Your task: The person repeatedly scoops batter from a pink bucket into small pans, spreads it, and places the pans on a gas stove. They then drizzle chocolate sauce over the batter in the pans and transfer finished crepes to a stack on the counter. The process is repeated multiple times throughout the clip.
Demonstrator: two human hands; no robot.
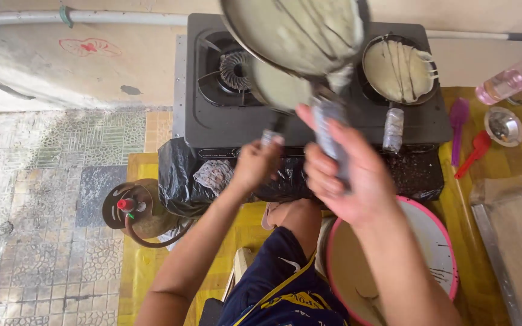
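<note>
A tilted frying pan (294,33) coated with pale batter is held up over the middle of a black two-burner gas stove (212,121), blurred and close to the camera. Its wrapped handle (331,136) runs from the pan at 12 o'clock down towards 6 o'clock, and the right hand (348,175) is closed around the lower end of it, so the pan's long axis points straight away from the fingers (321,175). A ladle (279,87) filled with pale batter sits just below the pan's rim at about 7 o'clock from it; its short dark handle drops to the left hand (255,163), whose fingers are wrapped shut around it. The two hands are just beside each other, the left lower and at 9 o'clock from the right; the right is the one carrying the pan.

At 2 o'clock from the held pan, a second pan (401,69) rests on the right burner with a pale folded crepe in it, its foil-wrapped handle (393,128) pointing to 6 o'clock. The left burner (235,69) is bare. Below the right forearm, a pink-rimmed round basin (439,241) of batter is set on a yellow sheet (146,265).

At 3 o'clock from the stove lie a purple spatula (458,121), a red spatula (475,151), a small metal bowl (504,125) and a clear pinkish bottle (515,78) on its side. At 8 o'clock stands a gas cylinder (131,208) with a red knob, beside a black plastic bag (176,175). A red scribbled mark (89,46) shows on the wall at 10 o'clock; no printed label can be made out.
</note>
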